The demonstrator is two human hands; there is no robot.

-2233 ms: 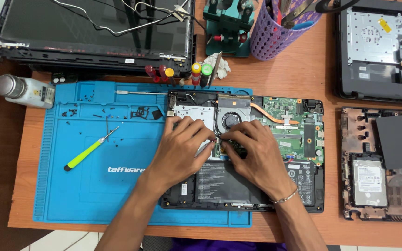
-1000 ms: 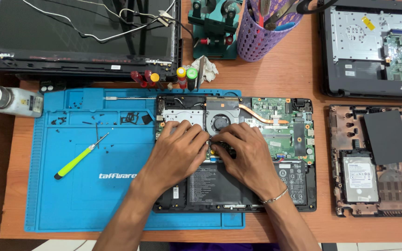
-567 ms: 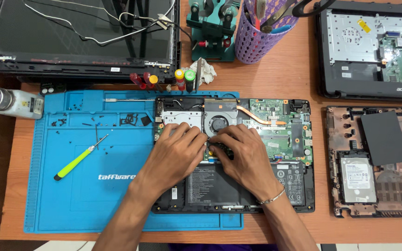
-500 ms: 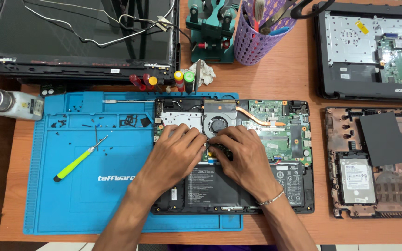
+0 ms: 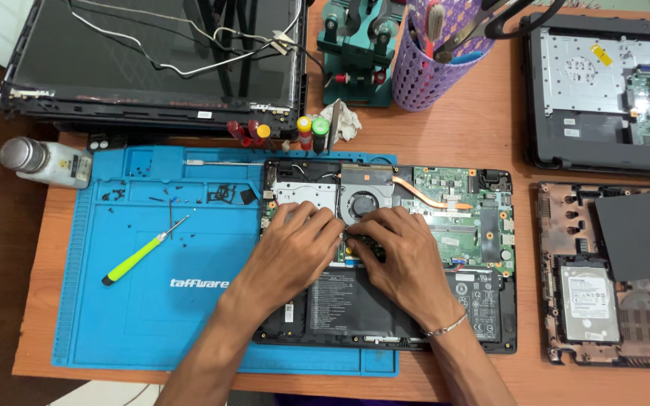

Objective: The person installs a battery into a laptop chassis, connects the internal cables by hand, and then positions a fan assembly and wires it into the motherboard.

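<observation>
An opened laptop base (image 5: 490, 331) lies on a blue repair mat (image 5: 152, 316), its green circuit board (image 5: 460, 218), round fan (image 5: 361, 203) and black battery (image 5: 347, 304) exposed. My left hand (image 5: 295, 248) and my right hand (image 5: 404, 252) rest side by side on the middle of it, just below the fan. Their fingertips meet over a small part near the battery's top edge. What they pinch there is hidden under the fingers. A thin bracelet circles my right wrist.
A yellow-green screwdriver (image 5: 141, 252) and loose screws lie on the mat. A detached screen panel (image 5: 159, 60) stands behind, a grey bottle (image 5: 47, 159) at left. A purple tool cup (image 5: 434, 68), green clamp stand (image 5: 359, 53) and two more opened laptop shells (image 5: 611, 98) (image 5: 618, 286) sit at right.
Both hands stay on the same spot below the fan with only small finger shifts. The view itself has drifted slightly.
</observation>
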